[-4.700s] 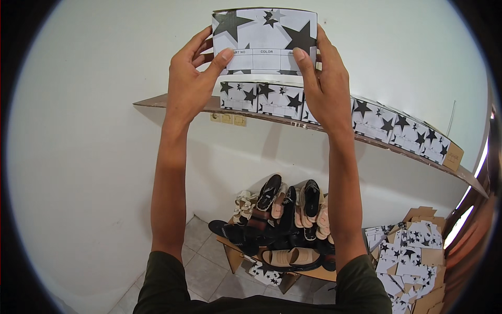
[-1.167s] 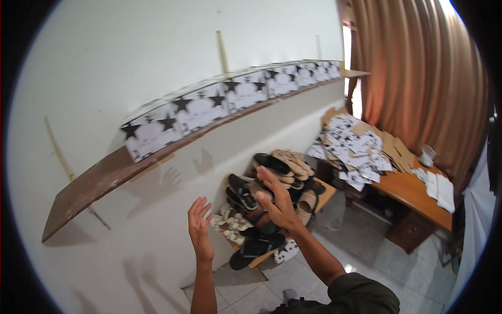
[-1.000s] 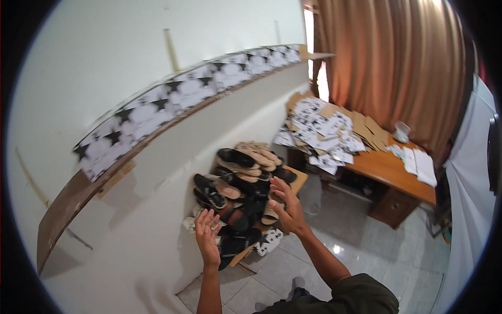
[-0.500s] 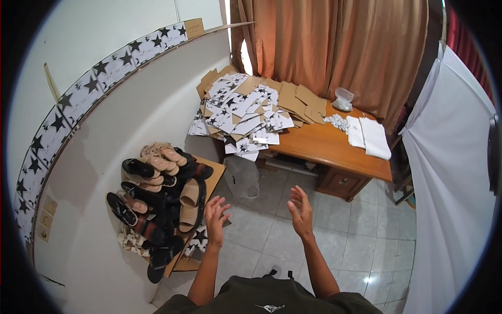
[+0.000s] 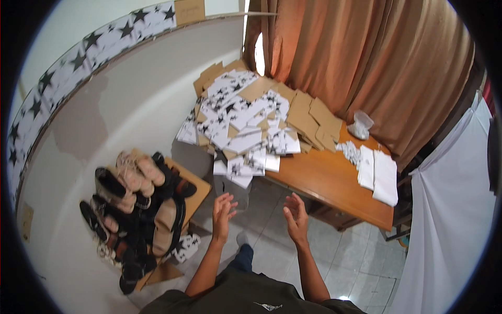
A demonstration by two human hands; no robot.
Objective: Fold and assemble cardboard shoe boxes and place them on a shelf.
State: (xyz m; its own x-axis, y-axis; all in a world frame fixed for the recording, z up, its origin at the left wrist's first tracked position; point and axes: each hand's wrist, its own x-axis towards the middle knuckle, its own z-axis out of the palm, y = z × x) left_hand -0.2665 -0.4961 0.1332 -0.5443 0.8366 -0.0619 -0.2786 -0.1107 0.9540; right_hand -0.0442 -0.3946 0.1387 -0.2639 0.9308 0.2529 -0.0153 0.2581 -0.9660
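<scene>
Head view: from the middle of the frame toward the right, a glossy brown worktop (image 5: 324, 180), set against an orange-brown curtain (image 5: 334, 52). At right, white hanging cloth (image 5: 455, 230); below, grey tiled floor (image 5: 358, 251); at left, pale wall (image 5: 157, 104), with a long narrow shelf (image 5: 251, 14) bending across the upper left corner. On the left half of the worktop, in a loose heap, flat star-printed cardboard sheets (image 5: 243, 123), white with black stars, some overhanging the front edge. Just beside, to the right, plain brown cardboard sheets (image 5: 308, 118), lying flat and overlapping. Farther right, small white pieces (image 5: 348, 152) and a stack of white flat sheets (image 5: 384, 178).

Along the shelf, a row of star-printed boxes (image 5: 107, 44), side by side, then one brown box (image 5: 190, 11) at the end; their contents hidden. Near the back of the worktop, under the curtain, a clear plastic bag (image 5: 361, 125) with something whitish inside, too small to tell.

At lower left, on a low wooden stand (image 5: 197, 196), a crowded pile of black and beige shoes (image 5: 164, 225).

At lower middle, left hand (image 5: 221, 220) just below the overhanging sheets in the frame, fingers apart and slightly curled. To the right, below the worktop's front edge in the frame, right hand (image 5: 297, 220), fingers also apart, thumb side turned inward.
</scene>
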